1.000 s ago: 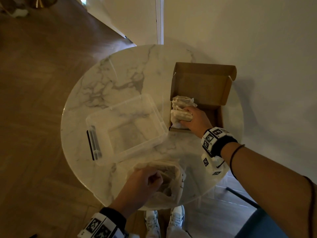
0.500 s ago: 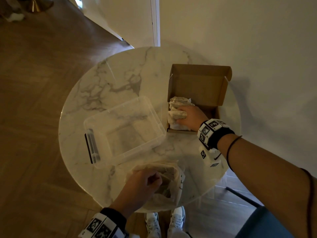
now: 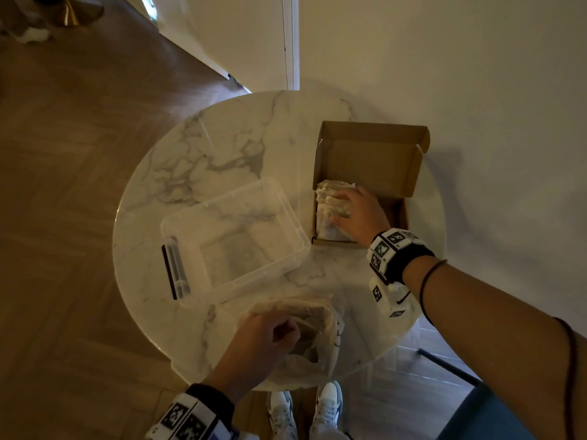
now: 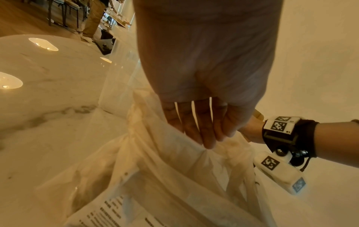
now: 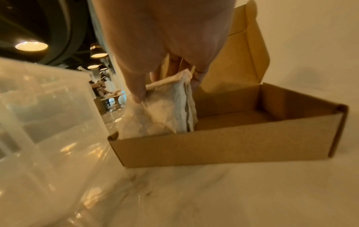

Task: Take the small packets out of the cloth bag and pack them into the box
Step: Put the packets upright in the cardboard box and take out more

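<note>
An open cardboard box [image 3: 400,214] [image 5: 223,145] stands at the table's right side, lid flap up. Several pale crinkled packets [image 3: 333,198] [image 5: 161,113] stand upright against its left wall. My right hand [image 3: 346,211] [image 5: 167,79] reaches into the box and pinches the packets between thumb and fingers. The rest of the box floor is bare. Near the front edge lies the white cloth bag [image 3: 314,338] [image 4: 174,169], its mouth open. My left hand [image 3: 273,331] [image 4: 200,130] grips the bag's rim with curled fingers. A printed sheet [image 4: 116,213] shows inside the bag.
A clear plastic tub [image 3: 235,239] [image 5: 38,122] sits on the round marble table [image 3: 222,147], just left of the box. A wall runs close behind the box on the right. My shoes [image 3: 305,411] show below the table's front edge, and a blue chair [image 3: 489,417] stands at lower right.
My right hand has shifted a little further over the packets in the box. The left hand keeps its hold on the bag rim.
</note>
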